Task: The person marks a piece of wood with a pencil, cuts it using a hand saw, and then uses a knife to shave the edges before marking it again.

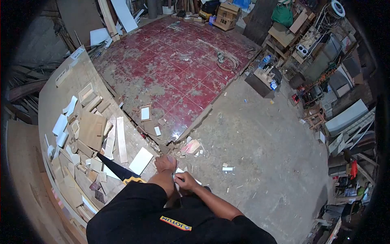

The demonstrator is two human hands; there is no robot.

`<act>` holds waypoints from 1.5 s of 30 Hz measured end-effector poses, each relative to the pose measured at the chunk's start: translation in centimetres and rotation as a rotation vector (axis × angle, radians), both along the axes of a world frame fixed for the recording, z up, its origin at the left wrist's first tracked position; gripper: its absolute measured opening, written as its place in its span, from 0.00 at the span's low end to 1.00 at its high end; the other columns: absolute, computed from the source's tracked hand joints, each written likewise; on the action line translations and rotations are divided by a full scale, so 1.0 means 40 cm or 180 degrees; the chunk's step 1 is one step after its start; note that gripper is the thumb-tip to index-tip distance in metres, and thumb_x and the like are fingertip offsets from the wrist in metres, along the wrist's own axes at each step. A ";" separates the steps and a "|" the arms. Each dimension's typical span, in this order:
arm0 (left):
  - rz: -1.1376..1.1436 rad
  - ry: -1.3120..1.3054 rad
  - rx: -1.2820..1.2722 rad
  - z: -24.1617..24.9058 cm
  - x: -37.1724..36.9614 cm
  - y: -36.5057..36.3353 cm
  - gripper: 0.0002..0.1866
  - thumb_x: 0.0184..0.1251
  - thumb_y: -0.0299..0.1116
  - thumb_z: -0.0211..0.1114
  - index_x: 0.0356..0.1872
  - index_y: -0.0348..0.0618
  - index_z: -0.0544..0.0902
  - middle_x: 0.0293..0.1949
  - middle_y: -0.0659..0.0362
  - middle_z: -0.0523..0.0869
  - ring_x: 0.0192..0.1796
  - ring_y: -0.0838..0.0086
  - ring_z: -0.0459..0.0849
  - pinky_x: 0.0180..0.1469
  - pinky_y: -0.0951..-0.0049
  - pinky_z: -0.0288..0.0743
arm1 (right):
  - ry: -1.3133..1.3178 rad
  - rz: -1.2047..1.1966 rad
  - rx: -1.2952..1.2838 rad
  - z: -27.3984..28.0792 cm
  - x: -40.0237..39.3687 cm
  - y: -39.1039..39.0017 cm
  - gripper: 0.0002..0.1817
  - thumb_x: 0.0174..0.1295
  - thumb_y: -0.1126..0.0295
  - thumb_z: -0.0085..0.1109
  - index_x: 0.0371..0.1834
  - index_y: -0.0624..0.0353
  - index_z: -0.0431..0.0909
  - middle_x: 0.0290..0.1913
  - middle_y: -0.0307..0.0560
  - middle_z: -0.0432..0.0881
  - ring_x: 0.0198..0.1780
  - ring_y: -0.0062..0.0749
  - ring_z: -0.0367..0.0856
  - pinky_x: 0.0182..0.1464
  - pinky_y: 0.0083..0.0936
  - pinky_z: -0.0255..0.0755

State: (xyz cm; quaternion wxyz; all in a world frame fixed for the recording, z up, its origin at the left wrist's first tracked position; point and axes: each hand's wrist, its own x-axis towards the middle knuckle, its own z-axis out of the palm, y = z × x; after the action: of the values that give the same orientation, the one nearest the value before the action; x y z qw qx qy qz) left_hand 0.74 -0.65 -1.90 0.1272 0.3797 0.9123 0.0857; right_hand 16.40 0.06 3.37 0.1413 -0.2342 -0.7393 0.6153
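Note:
My left hand point(165, 163) is at the near right edge of the wooden worktable, its fingers curled downward; whatever may be in them is hidden. Just below and to the right, my right hand point(185, 181) is closed beside my left wrist. A thin pale strip point(177, 188) shows below its fingers, too small to identify. To the left, a handsaw point(113, 167) with a black blade and a yellow handle lies on the worktable, its handle partly behind my sleeve. A white rectangular board point(141, 160) lies between the saw and my left hand.
The worktable point(53, 95) carries wood offcuts, a brown panel point(92, 131) and pale strips point(122, 140). Beyond is a dusty red tiled floor point(162, 61); concrete floor point(260, 142) with scraps lies to the right. A box of odds and ends point(260, 84) stands there, with clutter along the right wall.

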 end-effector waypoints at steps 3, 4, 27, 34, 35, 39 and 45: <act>0.0021 -0.0045 -0.0034 0.006 -0.008 0.021 0.27 0.58 0.54 0.60 0.47 0.39 0.83 0.49 0.47 0.84 0.57 0.52 0.76 0.60 0.52 0.67 | 0.0213 -0.0331 0.0107 0.149 -0.038 0.009 0.11 0.65 0.69 0.54 0.27 0.65 0.70 0.19 0.50 0.64 0.24 0.23 0.64 0.29 0.31 0.63; 0.0032 -0.0164 -0.0277 0.007 -0.009 0.016 0.31 0.59 0.58 0.58 0.51 0.41 0.82 0.51 0.49 0.84 0.59 0.55 0.75 0.63 0.55 0.64 | 0.0227 -0.0298 0.0106 0.139 -0.037 0.012 0.11 0.65 0.69 0.54 0.27 0.65 0.70 0.19 0.50 0.64 0.24 0.23 0.64 0.29 0.31 0.63; -0.0012 -0.0139 -0.0263 0.029 -0.011 0.019 0.30 0.59 0.57 0.59 0.49 0.41 0.83 0.52 0.50 0.84 0.60 0.56 0.75 0.63 0.55 0.64 | 0.0347 -0.0562 -0.0065 0.033 0.000 -0.005 0.10 0.64 0.70 0.54 0.28 0.66 0.71 0.21 0.51 0.67 0.25 0.24 0.65 0.30 0.30 0.66; 0.0003 -0.0304 -0.0326 0.035 -0.005 0.017 0.29 0.61 0.57 0.57 0.50 0.42 0.83 0.54 0.50 0.83 0.61 0.56 0.74 0.64 0.53 0.64 | 0.0119 -0.0470 0.0013 0.094 0.044 0.012 0.07 0.62 0.73 0.53 0.27 0.65 0.72 0.20 0.45 0.69 0.26 0.22 0.70 0.31 0.26 0.66; 0.0007 -0.0318 -0.0348 0.030 -0.006 0.013 0.30 0.61 0.57 0.57 0.51 0.42 0.83 0.54 0.50 0.83 0.62 0.55 0.74 0.64 0.53 0.64 | 0.0125 -0.0442 -0.0107 0.004 0.050 -0.001 0.08 0.63 0.73 0.53 0.28 0.65 0.72 0.21 0.45 0.69 0.28 0.21 0.70 0.32 0.26 0.66; 0.0019 -0.0393 -0.0426 0.062 -0.005 0.023 0.30 0.60 0.57 0.59 0.52 0.42 0.82 0.55 0.49 0.83 0.63 0.55 0.73 0.65 0.53 0.64 | 0.0382 -0.0563 0.0033 -0.011 0.014 -0.005 0.10 0.65 0.71 0.54 0.29 0.66 0.70 0.21 0.48 0.66 0.26 0.24 0.66 0.31 0.29 0.65; 0.0016 -0.0344 -0.0190 0.014 -0.009 0.011 0.29 0.59 0.56 0.60 0.50 0.41 0.83 0.53 0.49 0.83 0.62 0.55 0.73 0.65 0.53 0.63 | 0.0150 -0.0601 -0.0005 0.149 0.009 0.001 0.11 0.66 0.69 0.55 0.30 0.66 0.72 0.23 0.51 0.71 0.27 0.25 0.69 0.33 0.30 0.68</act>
State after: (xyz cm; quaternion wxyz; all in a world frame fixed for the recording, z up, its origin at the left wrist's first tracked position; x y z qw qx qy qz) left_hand 0.37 -0.20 -1.33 0.1873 0.3683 0.9072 0.0791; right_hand 16.76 0.11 9.32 0.2158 -0.2884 -0.7099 0.6052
